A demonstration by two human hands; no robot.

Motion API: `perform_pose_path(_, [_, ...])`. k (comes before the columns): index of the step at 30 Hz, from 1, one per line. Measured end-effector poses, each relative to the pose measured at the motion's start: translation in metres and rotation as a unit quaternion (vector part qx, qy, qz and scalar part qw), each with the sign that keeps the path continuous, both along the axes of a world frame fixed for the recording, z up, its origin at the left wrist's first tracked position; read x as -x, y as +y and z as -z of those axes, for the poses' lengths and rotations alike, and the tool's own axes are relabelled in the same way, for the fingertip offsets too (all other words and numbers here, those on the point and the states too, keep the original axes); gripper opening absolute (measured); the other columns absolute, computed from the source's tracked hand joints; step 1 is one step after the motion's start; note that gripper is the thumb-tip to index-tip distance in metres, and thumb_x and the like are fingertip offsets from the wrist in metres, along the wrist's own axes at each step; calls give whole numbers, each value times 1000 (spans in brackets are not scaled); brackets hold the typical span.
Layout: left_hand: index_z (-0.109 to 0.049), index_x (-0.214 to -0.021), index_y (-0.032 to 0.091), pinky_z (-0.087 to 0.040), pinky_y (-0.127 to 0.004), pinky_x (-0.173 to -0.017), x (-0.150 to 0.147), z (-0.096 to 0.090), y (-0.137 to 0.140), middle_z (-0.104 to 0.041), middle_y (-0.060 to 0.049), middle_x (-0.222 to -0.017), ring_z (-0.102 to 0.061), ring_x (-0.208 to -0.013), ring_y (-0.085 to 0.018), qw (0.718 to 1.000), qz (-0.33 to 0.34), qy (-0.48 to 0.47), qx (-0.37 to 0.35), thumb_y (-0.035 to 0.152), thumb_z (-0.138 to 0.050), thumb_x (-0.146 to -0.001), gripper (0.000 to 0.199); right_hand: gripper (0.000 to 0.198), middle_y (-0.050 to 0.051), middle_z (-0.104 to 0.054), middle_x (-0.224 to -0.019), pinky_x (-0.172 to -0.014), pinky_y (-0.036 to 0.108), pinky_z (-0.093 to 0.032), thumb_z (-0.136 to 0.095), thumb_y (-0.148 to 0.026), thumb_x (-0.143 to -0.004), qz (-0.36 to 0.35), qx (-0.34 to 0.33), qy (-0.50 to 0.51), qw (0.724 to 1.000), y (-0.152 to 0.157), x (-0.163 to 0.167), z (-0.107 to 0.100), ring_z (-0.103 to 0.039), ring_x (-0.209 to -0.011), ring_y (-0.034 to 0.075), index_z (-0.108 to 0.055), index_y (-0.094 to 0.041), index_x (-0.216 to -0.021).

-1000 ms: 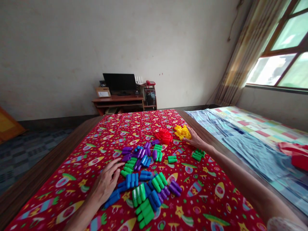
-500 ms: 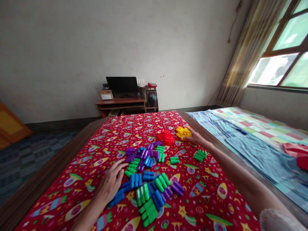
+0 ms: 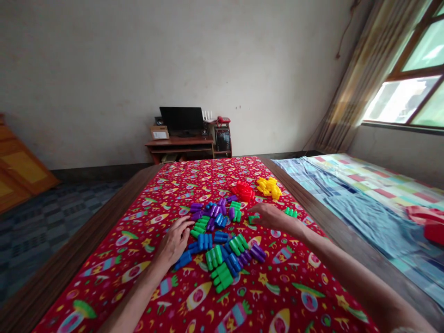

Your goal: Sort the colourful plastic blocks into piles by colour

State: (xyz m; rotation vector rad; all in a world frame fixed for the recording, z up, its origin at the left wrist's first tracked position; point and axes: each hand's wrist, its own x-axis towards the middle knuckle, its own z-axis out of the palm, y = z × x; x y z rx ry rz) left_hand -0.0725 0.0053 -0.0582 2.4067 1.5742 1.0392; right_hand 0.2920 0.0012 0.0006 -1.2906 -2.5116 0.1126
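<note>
Loose plastic building blocks lie in a mixed pile on a red patterned cloth. My left hand (image 3: 176, 239) rests at the pile's left side, fingers stretched out and apart. Its fingertips are beside a green block (image 3: 200, 227) and a purple block (image 3: 196, 215). My right hand (image 3: 266, 214) reaches in from the right, fingers extended over a small green block (image 3: 254, 219) that it partly covers; no grip on it shows. Beyond that hand sit a heap of red blocks (image 3: 243, 190) and a heap of yellow blocks (image 3: 269, 187). Another green block (image 3: 290, 212) shows just past my right forearm.
The red cloth (image 3: 194, 300) covers a long table with dark wooden edges (image 3: 79, 231). On the right is a bed (image 3: 367, 208) with a checked sheet. By the far wall stands a desk (image 3: 180, 142) with a monitor (image 3: 181, 119). A wooden cabinet (image 3: 24, 162) is at left.
My right hand has left the yellow heap and moved left and nearer, over the small green block. The yellow blocks stay in their heap. My left hand keeps its place by the pile.
</note>
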Motion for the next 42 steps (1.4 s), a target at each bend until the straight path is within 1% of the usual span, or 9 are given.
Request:
perform_pose_path(6, [-69, -98, 20, -50, -40, -98, -1, -2, -1, -64, -9, -119, -62, -109, -23, 1000, 3, 1, 2, 32, -37, -87, 36, 18, 8, -70, -88, -67, 25, -43, -52, -20, -90, 57, 2, -69, 996, -22, 18, 4, -64, -80, 18, -67, -20, -100])
perform_pose_path(11, [-69, -97, 21, -51, -39, -97, -1, -1, 1, -65, -9, -118, -62, -108, -23, 1000, 4, -2, -2, 32, -38, -86, 35, 22, 9, -72, -85, -60, 26, -39, -49, -24, -91, 267, 11, -100, 958, -11, -29, -11, -66, -76, 22, -69, -22, -99])
perform_pose_path(13, [-69, -96, 21, -52, -38, -95, -1, 0, 2, -65, -8, -117, -63, -106, -22, 1000, 2, -3, -6, 32, -38, -86, 35, 20, 9, -72, -82, -59, 26, -40, -51, -22, -89, 297, 25, -115, 948, -10, -51, -9, -67, -75, 21, -70, -21, -93])
perform_pose_path(16, [-69, -97, 21, -52, -38, -95, -1, 1, 3, -65, -8, -117, -63, -106, -22, 1000, 1, -3, -8, 32, -38, -85, 35, 21, 8, -72, -81, -62, 25, -43, -49, -20, -89, 244, 30, -105, 964, -13, -74, 0, -67, -75, 20, -70, -18, -90])
perform_pose_path(20, [-69, -98, 19, -51, -40, -97, -2, 0, 2, -64, -10, -117, -63, -108, -24, 1000, 0, 2, -4, 33, -37, -86, 37, 27, 13, -71, -100, -77, 29, -48, -44, -22, -92, 195, -54, -36, 979, -16, -72, 4, -67, -91, 23, -68, -15, -104])
perform_pose_path(28, [-69, -99, 19, -52, -39, -96, -1, 1, 3, -63, -10, -120, -61, -110, -23, 1000, 1, 4, 9, 32, -35, -87, 38, 25, 11, -68, -102, -83, 30, -49, -57, -29, -90, -29, -44, 3, 999, 7, 29, 10, -64, -96, 21, -64, -18, -112])
perform_pose_path(33, [-69, -99, 17, -51, -42, -98, 0, 1, 2, -62, -11, -121, -61, -109, -25, 1000, 6, 9, 3, 29, -37, -87, 36, 25, 13, -66, -96, -82, 33, -51, -64, -29, -86, -10, -89, 3, 996, 18, 63, 35, -62, -94, 22, -65, -14, -106])
perform_pose_path(38, [-69, -100, 16, -51, -44, -97, 0, 3, 3, -62, -13, -122, -61, -109, -27, 1000, 8, 10, 3, 30, -36, -88, 37, 21, 12, -67, -102, -90, 35, -49, -56, -23, -89, -21, -154, 66, 986, 11, 18, 33, -62, -99, 21, -64, -17, -107])
perform_pose_path(42, [-69, -100, 16, -53, -42, -95, 0, 4, 4, -62, -13, -122, -61, -110, -26, 1000, 4, 12, 6, 30, -36, -88, 38, 25, 14, -69, -109, -90, 36, -49, -56, -24, -86, 101, -141, 48, 984, 2, -44, 18, -63, -103, 24, -66, -17, -108])
